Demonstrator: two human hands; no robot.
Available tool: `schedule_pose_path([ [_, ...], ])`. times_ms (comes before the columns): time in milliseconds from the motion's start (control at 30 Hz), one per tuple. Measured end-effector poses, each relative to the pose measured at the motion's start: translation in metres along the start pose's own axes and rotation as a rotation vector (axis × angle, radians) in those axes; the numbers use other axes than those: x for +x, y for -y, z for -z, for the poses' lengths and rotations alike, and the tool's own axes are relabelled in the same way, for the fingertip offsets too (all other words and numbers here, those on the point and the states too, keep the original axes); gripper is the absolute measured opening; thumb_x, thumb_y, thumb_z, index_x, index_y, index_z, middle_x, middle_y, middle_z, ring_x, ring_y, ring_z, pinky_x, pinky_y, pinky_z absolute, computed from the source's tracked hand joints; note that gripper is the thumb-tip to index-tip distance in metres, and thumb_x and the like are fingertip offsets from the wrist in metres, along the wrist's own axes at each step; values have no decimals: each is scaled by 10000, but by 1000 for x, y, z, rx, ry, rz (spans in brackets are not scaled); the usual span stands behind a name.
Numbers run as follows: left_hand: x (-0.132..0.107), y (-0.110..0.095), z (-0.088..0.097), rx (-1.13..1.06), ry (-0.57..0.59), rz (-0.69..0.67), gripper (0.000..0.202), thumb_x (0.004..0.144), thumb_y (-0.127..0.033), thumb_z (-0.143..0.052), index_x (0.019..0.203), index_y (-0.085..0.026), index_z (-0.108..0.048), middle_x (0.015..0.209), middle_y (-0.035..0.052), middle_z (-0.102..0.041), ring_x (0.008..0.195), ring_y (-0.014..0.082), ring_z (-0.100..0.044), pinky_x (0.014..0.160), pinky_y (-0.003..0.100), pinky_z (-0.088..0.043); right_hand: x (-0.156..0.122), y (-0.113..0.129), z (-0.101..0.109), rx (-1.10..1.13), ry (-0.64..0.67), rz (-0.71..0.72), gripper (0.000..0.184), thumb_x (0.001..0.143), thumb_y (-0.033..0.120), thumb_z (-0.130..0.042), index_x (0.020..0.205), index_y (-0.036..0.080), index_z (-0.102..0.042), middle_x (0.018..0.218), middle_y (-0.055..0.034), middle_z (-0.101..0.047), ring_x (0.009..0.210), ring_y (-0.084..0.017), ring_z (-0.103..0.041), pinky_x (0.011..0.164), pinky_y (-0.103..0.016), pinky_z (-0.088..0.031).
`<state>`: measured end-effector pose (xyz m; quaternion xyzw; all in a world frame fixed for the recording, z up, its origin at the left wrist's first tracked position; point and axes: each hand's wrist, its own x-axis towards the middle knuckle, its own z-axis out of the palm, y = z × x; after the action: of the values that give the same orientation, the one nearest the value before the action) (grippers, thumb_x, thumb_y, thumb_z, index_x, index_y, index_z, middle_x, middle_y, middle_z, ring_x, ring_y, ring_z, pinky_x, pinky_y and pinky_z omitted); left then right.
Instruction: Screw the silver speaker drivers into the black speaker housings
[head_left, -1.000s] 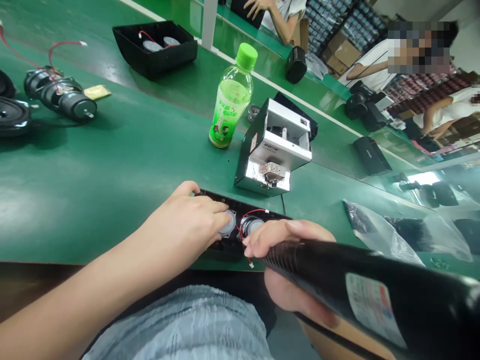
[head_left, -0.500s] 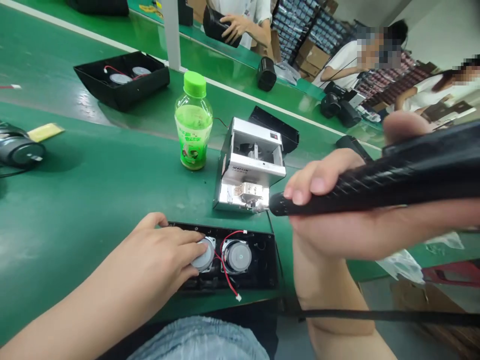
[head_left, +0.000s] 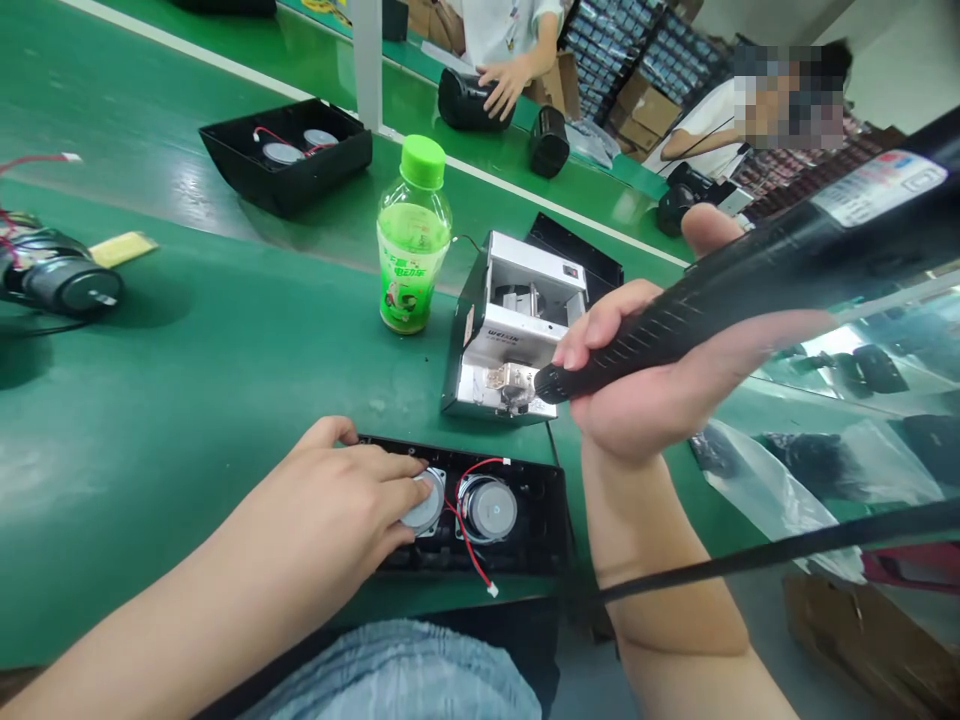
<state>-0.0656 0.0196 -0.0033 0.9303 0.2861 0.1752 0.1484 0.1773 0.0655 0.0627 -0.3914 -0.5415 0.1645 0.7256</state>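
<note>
My right hand (head_left: 637, 370) is wrapped around a black electric screwdriver (head_left: 675, 310), whose nose end is at the front of a silver screw feeder (head_left: 517, 330); the bit's contact there is too small to tell. Below, a black speaker housing (head_left: 541, 505) lies open side up. Two round speakers sit in it, the right speaker (head_left: 493, 510) in plain view and the left speaker (head_left: 424, 505) partly under my fingers. My left hand (head_left: 360, 490) grips the housing's left part, fingers on that speaker. Red wires (head_left: 466, 535) with white plugs run between the speakers.
A green drink bottle (head_left: 412, 240) stands left of the feeder. Behind are another open housing (head_left: 289, 165) and a dark cover (head_left: 577, 255). Loose speakers (head_left: 64, 275) lie at far left. The screwdriver's cable (head_left: 750, 560) crosses low right. Across the bench, a person's hand (head_left: 506, 85) rests on a black case.
The camera view has shifted, so the bench things appear further right. The screwdriver is tilted more steeply, its nose still at the feeder. My left hand stays on the housing.
</note>
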Motion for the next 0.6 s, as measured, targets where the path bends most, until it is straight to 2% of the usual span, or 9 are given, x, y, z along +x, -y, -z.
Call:
schedule_pose_path([
  [100,-1,1,0,-13,32,11,131,907,-196,-730,1001,-266,-790,1178,8,-864,907,250,-808,814,440,-369,-4,5,9,87,49,-100,619,1021,786,-430,1291,295,-693,594,49,-518,385,-140,-484,349,-288,-375],
  [167,0,0,1,-23,38,19,162,902,-190,-751,1033,-274,-796,1190,1,-861,921,249,-810,818,439,-360,-6,17,17,177,94,-112,608,953,804,-570,1257,299,-719,601,54,-563,385,-144,-511,336,-289,-401],
  [233,0,-1,2,-30,52,28,202,902,-181,-765,1073,-282,-799,1201,-9,-857,941,248,-811,831,439,-356,-8,34,24,232,73,-120,584,918,794,-646,1216,301,-740,627,51,-604,403,-143,-531,352,-299,-448],
  [367,0,-2,2,-25,58,31,174,906,-188,-779,1054,-277,-802,1187,-10,-858,947,250,-810,844,444,-350,-15,61,21,269,80,-235,577,891,823,-656,1144,312,-743,617,51,-634,435,-153,-568,408,-317,-521],
  [500,1,-3,3,-25,34,18,169,951,-196,-721,1075,-281,-800,1160,-6,-858,893,225,-795,822,438,-355,-36,55,3,370,72,-280,537,968,805,-551,1194,342,-701,611,56,-626,424,-154,-550,405,-311,-512],
  [600,2,-3,5,-23,28,-5,169,985,-191,-664,1050,-266,-800,1091,-3,-857,839,210,-781,797,427,-359,-48,39,-5,386,169,-339,614,944,849,-528,1231,323,-665,625,55,-626,428,-174,-555,407,-340,-516],
])
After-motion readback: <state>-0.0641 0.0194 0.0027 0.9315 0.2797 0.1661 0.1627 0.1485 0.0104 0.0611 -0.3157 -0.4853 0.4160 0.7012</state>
